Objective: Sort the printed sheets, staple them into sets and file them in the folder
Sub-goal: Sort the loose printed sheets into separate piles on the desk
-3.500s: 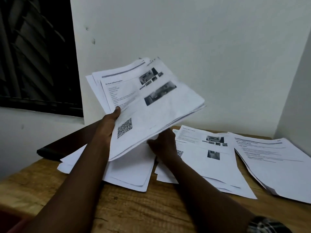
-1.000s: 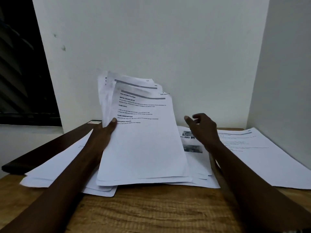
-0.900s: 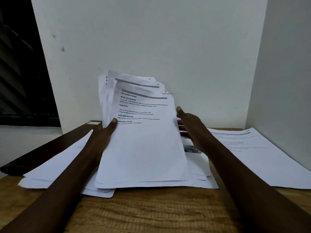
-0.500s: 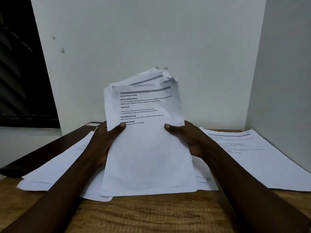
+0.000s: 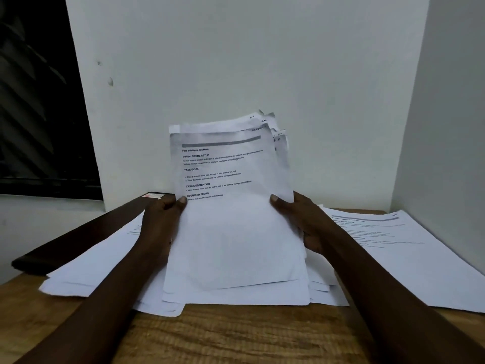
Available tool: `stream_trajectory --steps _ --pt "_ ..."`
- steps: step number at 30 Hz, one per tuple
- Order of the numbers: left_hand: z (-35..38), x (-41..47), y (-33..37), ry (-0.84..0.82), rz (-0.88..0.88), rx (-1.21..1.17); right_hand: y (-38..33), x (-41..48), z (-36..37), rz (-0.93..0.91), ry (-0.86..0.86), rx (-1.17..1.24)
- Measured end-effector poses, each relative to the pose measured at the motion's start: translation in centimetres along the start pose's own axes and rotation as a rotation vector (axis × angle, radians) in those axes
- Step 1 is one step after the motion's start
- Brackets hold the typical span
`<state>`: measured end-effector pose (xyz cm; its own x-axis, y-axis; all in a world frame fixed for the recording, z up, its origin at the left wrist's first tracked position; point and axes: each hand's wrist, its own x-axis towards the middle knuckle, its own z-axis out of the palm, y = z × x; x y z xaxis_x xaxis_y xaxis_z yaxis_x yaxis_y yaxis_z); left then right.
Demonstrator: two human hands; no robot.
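I hold a stack of printed sheets (image 5: 233, 232) nearly upright in the middle of the view, its lower edge resting on papers on the desk. My left hand (image 5: 162, 222) grips its left edge, thumb on the front page. My right hand (image 5: 301, 219) grips the right edge the same way. The top page carries a grey bar and text headings. Sheet tops fan out unevenly behind it. A pile of sheets (image 5: 99, 264) lies at the left, another pile (image 5: 401, 253) at the right. A dark folder (image 5: 86, 232) lies along the left edge, partly under papers.
The wooden desk (image 5: 236, 337) shows bare wood in front of the papers. A white wall stands close behind and another at the right. A dark window (image 5: 39, 101) fills the upper left.
My right hand came from the desk papers to the stack's right edge and closed on it. The stack now stands straighter between both hands, with its sheets more squared.
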<state>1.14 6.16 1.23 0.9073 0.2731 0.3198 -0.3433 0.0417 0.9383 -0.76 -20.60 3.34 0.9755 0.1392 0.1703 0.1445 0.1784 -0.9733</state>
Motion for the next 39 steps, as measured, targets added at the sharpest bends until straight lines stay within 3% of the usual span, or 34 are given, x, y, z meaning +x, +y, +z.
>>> stream_trajectory --steps 4,9,21,27,31,36,39 --pt "0.0 0.4 0.3 0.103 -0.018 -0.048 0.0 -0.2 -0.2 -0.005 -0.036 -0.019" --pt "0.2 0.7 0.3 0.032 -0.068 -0.079 0.2 -0.7 -0.3 0.052 -0.154 -0.021" --pt "-6.7 4.3 -0.1 0.193 -0.086 0.157 -0.2 -0.7 -1.3 0.012 -0.013 0.015" --pt "-14.2 4.7 0.9 0.252 -0.083 0.476 -0.7 -0.8 -2.0 -0.013 0.079 -0.014" --pt "-14.7 3.2 1.2 0.310 -0.009 0.928 -1.2 -0.9 -3.6 -0.006 0.085 0.035" --pt "-13.1 3.2 0.2 0.284 -0.037 1.062 -1.2 -1.2 -5.0 0.022 0.014 0.194" --pt "-12.3 3.0 0.3 0.275 -0.038 1.097 -1.3 -1.2 -4.6 0.027 0.011 0.136"
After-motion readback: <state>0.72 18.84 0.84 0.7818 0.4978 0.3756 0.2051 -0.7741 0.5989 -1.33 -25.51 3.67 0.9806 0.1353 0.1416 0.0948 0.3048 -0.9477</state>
